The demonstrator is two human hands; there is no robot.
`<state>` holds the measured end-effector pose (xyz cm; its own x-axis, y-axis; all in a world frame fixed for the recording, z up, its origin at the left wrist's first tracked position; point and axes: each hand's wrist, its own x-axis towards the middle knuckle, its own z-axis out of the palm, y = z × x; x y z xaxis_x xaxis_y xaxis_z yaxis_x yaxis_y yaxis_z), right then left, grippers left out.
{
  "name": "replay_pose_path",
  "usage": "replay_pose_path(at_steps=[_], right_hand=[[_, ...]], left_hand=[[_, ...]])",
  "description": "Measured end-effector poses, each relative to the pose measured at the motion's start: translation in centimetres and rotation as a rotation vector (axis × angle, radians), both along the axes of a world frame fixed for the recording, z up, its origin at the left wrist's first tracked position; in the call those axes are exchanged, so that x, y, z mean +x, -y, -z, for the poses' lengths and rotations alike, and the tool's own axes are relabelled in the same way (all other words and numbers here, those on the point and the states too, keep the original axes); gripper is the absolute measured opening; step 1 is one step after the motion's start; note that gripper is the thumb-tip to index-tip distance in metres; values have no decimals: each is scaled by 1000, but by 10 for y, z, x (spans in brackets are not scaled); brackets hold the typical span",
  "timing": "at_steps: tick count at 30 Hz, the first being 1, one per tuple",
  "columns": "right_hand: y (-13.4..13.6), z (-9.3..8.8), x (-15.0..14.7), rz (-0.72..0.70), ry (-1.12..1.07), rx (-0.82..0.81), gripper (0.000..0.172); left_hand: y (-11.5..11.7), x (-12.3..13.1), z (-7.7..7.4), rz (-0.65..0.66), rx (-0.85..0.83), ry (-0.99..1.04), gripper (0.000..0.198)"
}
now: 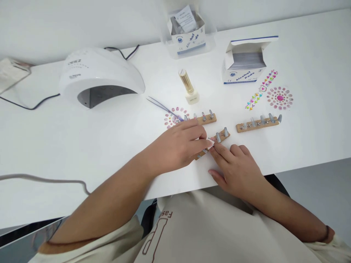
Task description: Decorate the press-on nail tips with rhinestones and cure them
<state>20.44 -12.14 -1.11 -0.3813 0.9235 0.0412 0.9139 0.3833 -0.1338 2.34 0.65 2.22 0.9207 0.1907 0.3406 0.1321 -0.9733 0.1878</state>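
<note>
My left hand (179, 146) is closed, pinching a small white pad (210, 142) between thumb and fingers. The pad touches a wooden nail stand (225, 134) that carries grey false nails on metal pegs; my left hand hides part of it. Against the same stand rest the outstretched fingertips of my right hand (237, 170), its thumb held apart near the table. A second nail stand (207, 119) lies just beyond my left hand, partly covered. To the right, a third nail stand (257, 124) holds more grey nails.
On the white table (115, 146) stand a white nail lamp (101, 69), a polish bottle (189, 87) and an open alcohol pad box (244, 69). Another box (192, 42) sits in a clear bin. Tweezers (161, 106) lie beside gem stickers (280, 98).
</note>
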Motion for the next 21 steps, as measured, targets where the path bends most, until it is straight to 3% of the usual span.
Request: replay_pose_path(at_steps=[21], right_hand=[[0,-1,0,-2,5,0,54]], left_hand=[[4,7,2,17,-29,-12,21]])
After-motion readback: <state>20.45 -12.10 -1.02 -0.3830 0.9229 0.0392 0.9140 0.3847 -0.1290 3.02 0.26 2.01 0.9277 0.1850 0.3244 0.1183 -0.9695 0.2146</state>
